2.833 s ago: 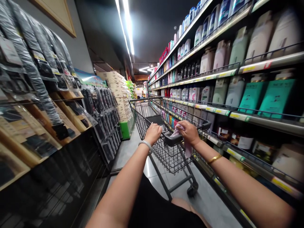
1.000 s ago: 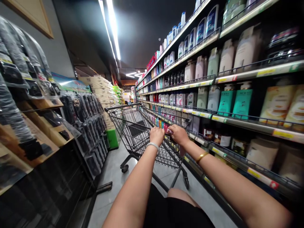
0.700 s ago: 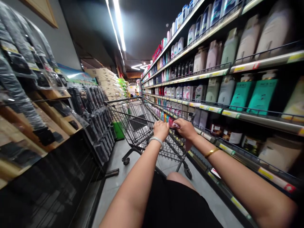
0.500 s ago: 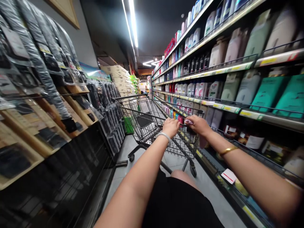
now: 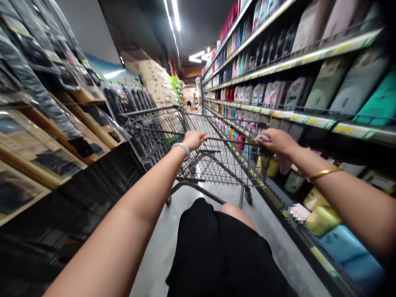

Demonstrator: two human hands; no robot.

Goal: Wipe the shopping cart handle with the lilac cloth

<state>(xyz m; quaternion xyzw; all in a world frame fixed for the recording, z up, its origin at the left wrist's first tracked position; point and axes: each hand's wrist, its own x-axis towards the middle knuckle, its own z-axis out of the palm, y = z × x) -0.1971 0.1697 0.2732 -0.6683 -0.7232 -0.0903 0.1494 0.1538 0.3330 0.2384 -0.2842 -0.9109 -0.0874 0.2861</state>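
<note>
A black wire shopping cart [image 5: 213, 163] stands in front of me in a shop aisle, with nothing visible in its basket. My left hand [image 5: 194, 139] is closed round the cart's handle bar at its left part, a pale bangle on that wrist. My right hand [image 5: 276, 141] is closed round the right end of the bar and also holds a pink cloth [image 5: 284, 163] that hangs below the fist. A gold bangle sits on my right forearm.
Shelves of bottles and refill pouches [image 5: 297, 88] run along the right, close to the cart. Racks of bagged dark goods [image 5: 46, 95] line the left. Stacked cartons [image 5: 154, 80] stand farther up the aisle. Grey floor [image 5: 198, 210] lies under the cart.
My hands have moved apart along the handle bar, left hand to the left and right hand to the right end. The view has dipped and the cart sits closer and wider.
</note>
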